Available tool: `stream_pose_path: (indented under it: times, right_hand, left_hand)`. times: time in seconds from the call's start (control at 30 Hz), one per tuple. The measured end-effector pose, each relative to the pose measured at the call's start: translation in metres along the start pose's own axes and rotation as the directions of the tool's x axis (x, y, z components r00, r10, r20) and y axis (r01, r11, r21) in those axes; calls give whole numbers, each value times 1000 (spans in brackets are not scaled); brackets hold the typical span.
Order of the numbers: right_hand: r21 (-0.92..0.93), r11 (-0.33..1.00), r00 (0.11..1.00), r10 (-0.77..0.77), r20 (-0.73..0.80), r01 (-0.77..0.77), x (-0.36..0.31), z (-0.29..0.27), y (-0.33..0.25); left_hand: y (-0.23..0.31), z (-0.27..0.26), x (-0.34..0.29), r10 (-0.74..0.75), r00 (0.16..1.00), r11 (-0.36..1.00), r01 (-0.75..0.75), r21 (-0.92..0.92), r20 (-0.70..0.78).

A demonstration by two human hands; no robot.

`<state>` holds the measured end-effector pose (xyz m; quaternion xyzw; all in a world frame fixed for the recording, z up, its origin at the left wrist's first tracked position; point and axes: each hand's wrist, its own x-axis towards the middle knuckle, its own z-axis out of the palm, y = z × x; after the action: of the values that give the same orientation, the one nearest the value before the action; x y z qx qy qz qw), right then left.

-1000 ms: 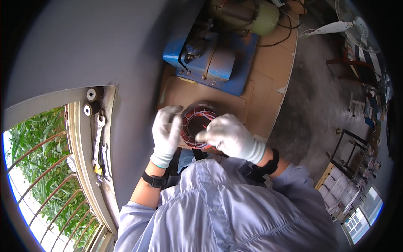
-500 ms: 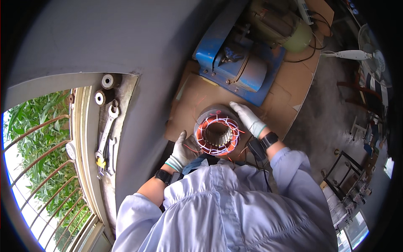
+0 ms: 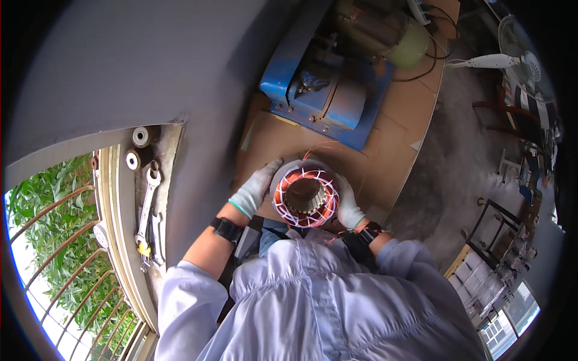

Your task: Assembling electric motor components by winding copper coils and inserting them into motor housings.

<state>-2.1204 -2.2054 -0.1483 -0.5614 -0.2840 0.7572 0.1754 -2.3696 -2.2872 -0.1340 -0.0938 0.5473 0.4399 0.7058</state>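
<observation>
A motor stator (image 3: 325, 218) stands on the cardboard close in front of me. Its ring of copper windings is laced with white cord and faces up, around a slotted bore. Orange lead wires (image 3: 308, 152) stick out at its far side. My left hand (image 3: 259, 185), in a pale work glove, presses against the stator's left side. On the right side my gloved right hand (image 3: 347, 203) is wrapped along the housing. Both hands hold the stator between them; some of their fingertips are hidden behind it.
Beyond the stator a blue machine (image 3: 343, 99) is bolted to a blue base, with a green motor (image 3: 409, 45) behind it. Wrenches (image 3: 148, 201) and two spools (image 3: 139, 159) lie on the window ledge at left. A white fan (image 3: 530, 66) stands far right.
The stator has turned, so its lead wires now point to the far side. My left hand has slid forward along its side, my right hand back toward me. The view has shifted slightly.
</observation>
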Motion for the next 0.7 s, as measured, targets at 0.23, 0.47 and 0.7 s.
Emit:
stream_pose_path:
  times: [0.23, 0.47, 0.7]
  right_hand:
    - [-680, 640, 934, -261, 245, 358, 0, -8, -49]
    - [-431, 593, 733, -525, 433, 680, 3, 33, -100]
    - [-62, 968, 864, -186, 469, 242, -6, 55, -113]
  left_hand:
    - [59, 15, 15, -92, 993, 872, 114, 477, -69]
    - [88, 140, -41, 545, 718, -157, -419, 894, 432]
    - [92, 151, -63, 696, 623, 5, -503, 864, 359]
